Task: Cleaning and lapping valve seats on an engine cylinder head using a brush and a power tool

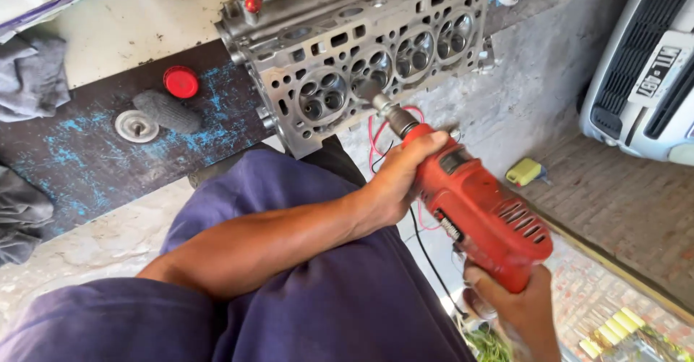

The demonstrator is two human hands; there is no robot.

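The fingers (426,145) of the left hand (401,181) are closed around the front collar of a red electric drill (477,210), just behind its chuck. The right hand (517,308) is closed around the drill's rear grip, low in the view, its trigger finger hidden behind the body. Between them the drill sits in mid-air above the person's lap, which is clad in purple cloth.

The drill's long axis runs on a diagonal, from the rear grip at lower right up to the tip at upper left. It points at the grey cylinder head (361,51), and its rotary attachment (372,95) touches the face of that casting beside one of the round valve pockets. The cylinder head stands tilted on its edge against the pale counter (137,29), its row of four chambers facing the camera.

A judgement on risk: the tool could skip sideways off the rim of a pocket and score the flat mating face, since the casting is only propped, not clamped. The red and black cords (376,141) loop close under the chuck and could be caught by the spinning part.

Further out, a red cap (181,82), a grey wrapped roll (168,110) and a metal disc (136,126) lie on a dark, blue-scuffed board (87,167). A small yellow object (525,171) lies on the floor to the right.
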